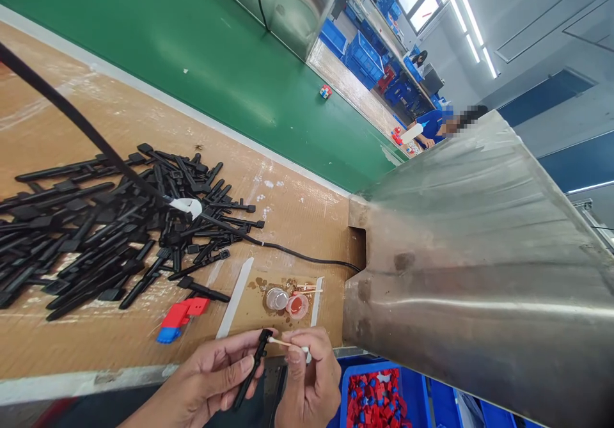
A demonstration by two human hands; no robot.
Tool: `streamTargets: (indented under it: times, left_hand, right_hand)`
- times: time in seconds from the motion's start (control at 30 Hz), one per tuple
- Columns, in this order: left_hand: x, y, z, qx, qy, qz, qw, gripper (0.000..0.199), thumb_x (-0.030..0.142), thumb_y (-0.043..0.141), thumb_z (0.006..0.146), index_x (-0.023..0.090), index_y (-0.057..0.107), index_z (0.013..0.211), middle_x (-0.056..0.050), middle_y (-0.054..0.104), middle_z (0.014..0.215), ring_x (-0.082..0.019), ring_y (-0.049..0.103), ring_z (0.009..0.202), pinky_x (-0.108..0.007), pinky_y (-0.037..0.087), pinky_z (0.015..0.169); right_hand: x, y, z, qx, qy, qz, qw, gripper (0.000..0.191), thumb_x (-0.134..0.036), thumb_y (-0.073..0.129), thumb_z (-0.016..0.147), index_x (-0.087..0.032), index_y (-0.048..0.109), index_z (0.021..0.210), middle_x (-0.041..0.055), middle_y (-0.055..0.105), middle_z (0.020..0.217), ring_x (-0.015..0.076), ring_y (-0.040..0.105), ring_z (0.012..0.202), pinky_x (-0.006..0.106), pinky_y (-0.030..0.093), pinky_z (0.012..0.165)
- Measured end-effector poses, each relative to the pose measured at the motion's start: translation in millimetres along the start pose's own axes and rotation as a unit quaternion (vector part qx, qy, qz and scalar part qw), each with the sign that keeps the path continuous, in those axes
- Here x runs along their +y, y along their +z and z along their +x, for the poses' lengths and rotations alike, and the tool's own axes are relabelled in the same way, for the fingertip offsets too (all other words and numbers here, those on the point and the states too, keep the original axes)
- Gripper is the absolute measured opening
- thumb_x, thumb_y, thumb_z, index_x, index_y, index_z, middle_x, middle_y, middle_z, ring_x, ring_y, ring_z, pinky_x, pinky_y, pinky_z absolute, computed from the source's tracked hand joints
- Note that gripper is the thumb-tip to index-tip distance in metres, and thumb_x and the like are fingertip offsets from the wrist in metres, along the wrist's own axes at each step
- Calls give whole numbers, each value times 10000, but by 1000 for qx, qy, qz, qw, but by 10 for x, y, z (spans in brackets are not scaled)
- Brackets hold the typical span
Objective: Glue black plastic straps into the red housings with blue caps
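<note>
The black part [256, 359] lay at the frame's lower centre, pinched by the left hand [211, 377], its long axis slanting from lower left to upper right, blocky head uppermost. The right hand [311, 377] pinched a cotton swab [281, 342], one tip at that head. Fingers partly hid both things; the frame cut off the right wrist.

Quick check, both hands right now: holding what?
Left hand: closed on a black plastic part.
Right hand: closed on a cotton swab.
</note>
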State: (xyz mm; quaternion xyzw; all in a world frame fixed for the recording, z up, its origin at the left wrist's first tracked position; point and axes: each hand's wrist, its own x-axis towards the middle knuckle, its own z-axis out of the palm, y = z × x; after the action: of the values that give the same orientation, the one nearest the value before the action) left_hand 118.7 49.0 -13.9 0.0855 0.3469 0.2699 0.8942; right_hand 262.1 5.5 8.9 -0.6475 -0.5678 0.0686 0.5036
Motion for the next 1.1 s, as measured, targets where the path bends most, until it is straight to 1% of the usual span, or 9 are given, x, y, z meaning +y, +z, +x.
streamTargets:
  times: [0.17, 0.33, 0.47, 0.6, 0.67, 0.8, 0.9, 1.0, 1.1]
  left_hand:
    - [-6, -4, 16, -6, 3, 12, 1000, 730, 662, 1125, 504, 197, 933, 1033, -29, 650, 721, -115, 498, 612, -187, 318, 507]
    - [32, 21, 2, -6, 9, 26, 1000, 711, 697, 1102, 532, 234, 942, 1047, -39, 656, 729, -117, 489, 631, -179, 308, 510]
    - [53, 39, -13, -9, 9, 27, 1000, 714, 701, 1100, 538, 253, 942, 1070, -38, 655, 723, -107, 454, 614, -180, 282, 506]
    - [47, 48, -15, 1, 13, 24, 1000, 740, 707, 1106, 505, 237, 945, 1053, -44, 652, 721, -115, 477, 618, -186, 257, 498]
    - [42, 49, -14, 2, 13, 24, 1000, 744, 708, 1107, 501, 234, 945, 1051, -45, 654, 730, -116, 484, 627, -185, 258, 500]
    - [35, 45, -15, 3, 11, 32, 999, 757, 712, 1103, 512, 226, 941, 1069, -54, 671, 729, -123, 486, 641, -185, 274, 507]
    - [30, 42, -21, 3, 15, 38, 999, 766, 729, 1091, 523, 226, 939, 1080, -51, 671, 728, -128, 490, 648, -189, 283, 509]
    - [16, 31, -15, -2, 17, 38, 999, 764, 735, 1086, 531, 225, 938, 1081, -46, 667, 732, -124, 476, 638, -196, 285, 508]
    - [-18, -11, 17, -12, 19, 35, 999, 751, 720, 1085, 551, 224, 935, 1095, -41, 658, 718, -122, 466, 617, -206, 271, 501]
  right_hand:
    - [5, -9, 40, -32, -2, -13, 999, 219, -313, 547, 1184, -290, 728, 1064, -25, 796, 910, 132, 771, 827, 235, 603, 789]
    - [-16, 10, 80, -42, -17, -30, 999, 231, -332, 527, 1196, -293, 730, 1091, -20, 815, 928, 140, 791, 836, 248, 604, 784]
    - [1, -8, 34, -49, -50, -54, 996, 241, -321, 508, 1202, -281, 718, 1091, -15, 820, 927, 139, 787, 826, 254, 577, 777]
    - [30, -71, 7, -85, -79, -85, 990, 256, -288, 473, 1207, -264, 707, 1109, 17, 838, 971, 158, 802, 868, 284, 561, 801]
    - [40, -92, 23, -100, -102, -88, 986, 245, -256, 463, 1201, -256, 698, 1131, 31, 838, 969, 172, 811, 859, 299, 566, 782]
    - [29, -82, 87, -100, -144, -91, 980, 241, -220, 450, 1189, -248, 683, 1136, 36, 829, 918, 178, 809, 786, 304, 574, 714]
    - [3, -46, 105, -83, -141, -102, 981, 262, -246, 451, 1200, -245, 681, 1075, 18, 822, 873, 151, 791, 736, 280, 558, 690]
    - [-8, -17, 81, -60, -103, -98, 988, 259, -275, 489, 1201, -249, 686, 1035, -2, 814, 851, 131, 780, 733, 255, 553, 695]
    - [-1, -17, 50, -40, -69, -73, 994, 241, -282, 524, 1193, -254, 707, 1038, -9, 802, 839, 124, 764, 733, 235, 567, 704]
